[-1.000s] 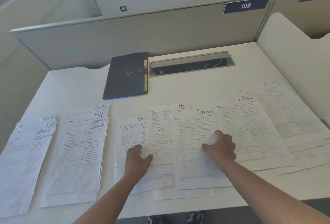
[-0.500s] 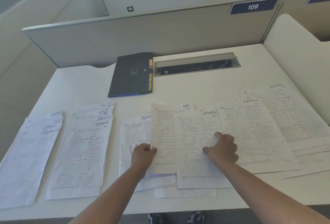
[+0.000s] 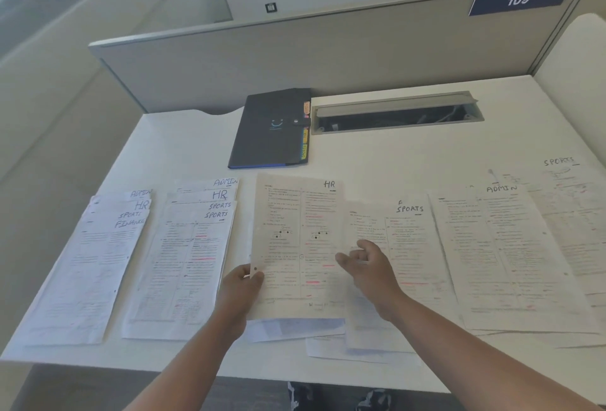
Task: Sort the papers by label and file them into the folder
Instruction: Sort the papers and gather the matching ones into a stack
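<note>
- My left hand (image 3: 241, 284) pinches the left edge of the HR sheet (image 3: 296, 243) low down, thumb on the printed face, the other fingers hidden behind the paper.
- The HR sheet is lifted off the bench (image 3: 377, 155) and tilts up toward me; its lower edge overlaps loose pages (image 3: 295, 328) lying at the near rim.
- My right hand (image 3: 367, 263) hangs just right of that sheet, fingers (image 3: 344, 260) loosely curled and holding nothing; I cannot tell whether they touch the paper under them.
- Under my right hand lies a SPORTS sheet (image 3: 410, 246), flat, its left edge tucked under the HR sheet.
- Further right, an ADMIN sheet (image 3: 498, 253) overlaps another SPORTS page (image 3: 570, 201) near the bench's right edge.
- To my left sit two fanned stacks. The nearer-to-centre stack (image 3: 187, 263) shows ADMIN, HR, SPORTS, SPORTS from back to front; the outer stack (image 3: 88, 273) shows ADMIN, HR, SPORTS, FINANCE.
- Beyond the papers, well apart from both hands, the dark folder (image 3: 272, 128) lies closed, coloured tabs along its right edge.
- Just right of it is an open cable tray (image 3: 396, 114), set into the bench.
- At the back stands a grey partition (image 3: 328, 56) with a plate reading 109 (image 3: 519, 0).
</note>
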### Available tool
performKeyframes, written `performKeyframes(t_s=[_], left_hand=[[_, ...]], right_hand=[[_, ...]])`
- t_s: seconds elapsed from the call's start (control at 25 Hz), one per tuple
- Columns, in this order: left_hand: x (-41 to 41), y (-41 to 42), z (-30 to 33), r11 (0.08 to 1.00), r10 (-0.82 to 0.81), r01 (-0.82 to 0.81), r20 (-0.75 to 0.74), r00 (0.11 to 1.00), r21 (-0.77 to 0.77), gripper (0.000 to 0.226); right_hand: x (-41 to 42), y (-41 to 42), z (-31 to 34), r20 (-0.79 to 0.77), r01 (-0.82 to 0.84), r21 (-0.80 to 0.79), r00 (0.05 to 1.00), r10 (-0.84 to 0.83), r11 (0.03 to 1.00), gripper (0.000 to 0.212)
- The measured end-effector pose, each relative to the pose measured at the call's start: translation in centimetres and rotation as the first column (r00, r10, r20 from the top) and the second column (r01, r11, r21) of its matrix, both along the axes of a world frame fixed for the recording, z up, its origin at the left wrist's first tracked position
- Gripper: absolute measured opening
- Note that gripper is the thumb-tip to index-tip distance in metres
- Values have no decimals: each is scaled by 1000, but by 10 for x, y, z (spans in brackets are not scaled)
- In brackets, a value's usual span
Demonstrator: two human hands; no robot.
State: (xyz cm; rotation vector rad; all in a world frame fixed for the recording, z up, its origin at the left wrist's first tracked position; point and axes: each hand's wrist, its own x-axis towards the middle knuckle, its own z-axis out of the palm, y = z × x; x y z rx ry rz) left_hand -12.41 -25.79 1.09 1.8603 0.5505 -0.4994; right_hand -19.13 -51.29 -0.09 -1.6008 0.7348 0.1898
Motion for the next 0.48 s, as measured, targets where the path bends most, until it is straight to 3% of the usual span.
performKeyframes(t_s=[0.12, 0.32, 0.48], left_hand=[[3, 19, 3, 999, 45, -45, 3, 999, 8, 14], [2, 39, 8, 992, 80, -81, -7, 997, -99, 14], [-8, 35, 9, 987, -42, 36, -37, 998, -157, 14]], right_hand=[[9, 8, -4, -12, -31, 100, 999, 32, 995, 92], [15, 15, 1, 9, -126, 225, 992, 127, 966, 46], [20, 15, 1, 1, -119, 219, 993, 122, 968, 15]])
